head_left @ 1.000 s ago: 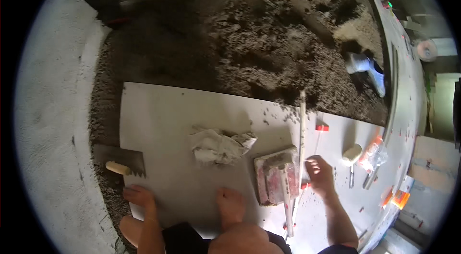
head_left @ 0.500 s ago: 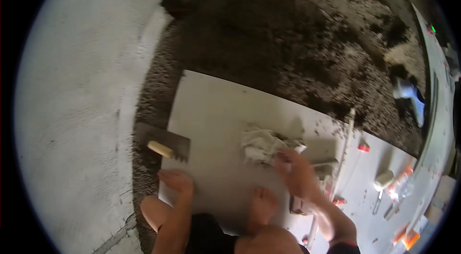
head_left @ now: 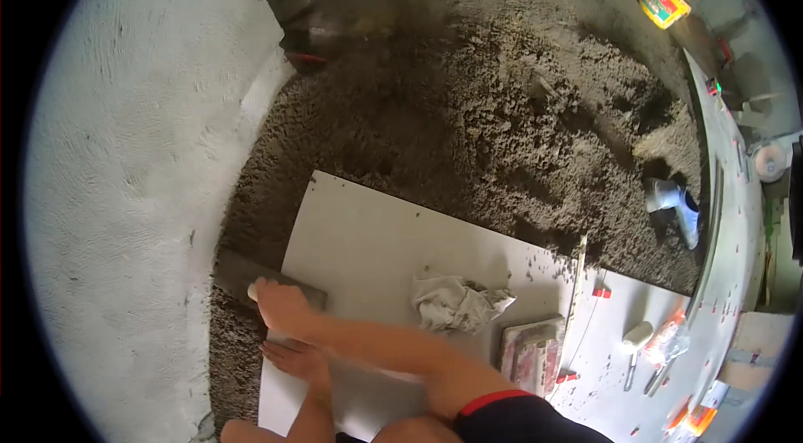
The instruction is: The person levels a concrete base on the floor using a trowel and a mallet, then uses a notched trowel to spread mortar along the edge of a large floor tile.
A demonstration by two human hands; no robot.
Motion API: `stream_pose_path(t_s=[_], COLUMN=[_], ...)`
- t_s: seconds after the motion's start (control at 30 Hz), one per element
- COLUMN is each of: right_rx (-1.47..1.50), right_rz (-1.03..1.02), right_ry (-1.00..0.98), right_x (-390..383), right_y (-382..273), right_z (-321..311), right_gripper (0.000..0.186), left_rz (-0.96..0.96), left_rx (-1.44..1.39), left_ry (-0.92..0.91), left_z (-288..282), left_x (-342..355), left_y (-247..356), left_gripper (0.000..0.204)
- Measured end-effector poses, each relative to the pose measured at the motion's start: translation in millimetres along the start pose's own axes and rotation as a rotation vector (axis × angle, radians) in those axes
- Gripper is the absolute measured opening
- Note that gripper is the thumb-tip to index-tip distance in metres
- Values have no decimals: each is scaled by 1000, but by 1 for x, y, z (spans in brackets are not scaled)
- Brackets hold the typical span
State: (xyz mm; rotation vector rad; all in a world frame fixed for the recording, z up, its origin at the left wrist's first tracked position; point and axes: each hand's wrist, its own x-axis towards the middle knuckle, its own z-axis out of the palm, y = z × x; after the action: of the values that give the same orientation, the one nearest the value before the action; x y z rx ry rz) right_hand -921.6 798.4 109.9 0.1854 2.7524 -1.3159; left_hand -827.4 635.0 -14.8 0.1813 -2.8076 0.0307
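A notched trowel (head_left: pixel 312 296) with a pale handle lies across the left edge of a large light tile (head_left: pixel 368 230), part of its blade over the grey mortar. Reaching across my body, my right hand (head_left: pixel 283 309) is closed round the trowel's handle. Just nearer to me, my left hand (head_left: pixel 294 362) rests flat at the same tile edge, fingers stretched and nothing in them. Right of both hands, a crumpled whitish cloth (head_left: pixel 456 304) lies on the tile.
A rough pale wall (head_left: pixel 142 192) borders the left side. Loose mortar (head_left: pixel 519 125) spreads beyond the tile. To the right are a dirty grout float (head_left: pixel 535 351), a long thin strip (head_left: pixel 577 284), red clips (head_left: pixel 601 292), a mallet (head_left: pixel 639 334), a blue-white boot-like object (head_left: pixel 676 207) and a yellow bucket (head_left: pixel 665 4).
My right hand has left the cloth and crossed leftward to the trowel, taking hold of its handle. The left hand remains at the tile edge. The view has shifted.
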Motion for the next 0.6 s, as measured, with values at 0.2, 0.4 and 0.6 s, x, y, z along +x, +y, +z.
stream_pose_path(t_s=[0.2,0.4,0.6], right_rx=[110,-444,-241], right_rz=[115,675,721], right_ry=[-26,-14,-70], right_x=[-88,-158,-226], right_y=[99,211,279], right_z=[-198,-329,-332], right_gripper=[30,23,23], left_rz=[-2,-93,-4], left_rx=[-17,-20,6], left_ry=[-51,-180,-71], left_z=[-11,-18,-4], left_x=[6,6,4], left_y=[6,12,3], left_gripper=[57,57,59])
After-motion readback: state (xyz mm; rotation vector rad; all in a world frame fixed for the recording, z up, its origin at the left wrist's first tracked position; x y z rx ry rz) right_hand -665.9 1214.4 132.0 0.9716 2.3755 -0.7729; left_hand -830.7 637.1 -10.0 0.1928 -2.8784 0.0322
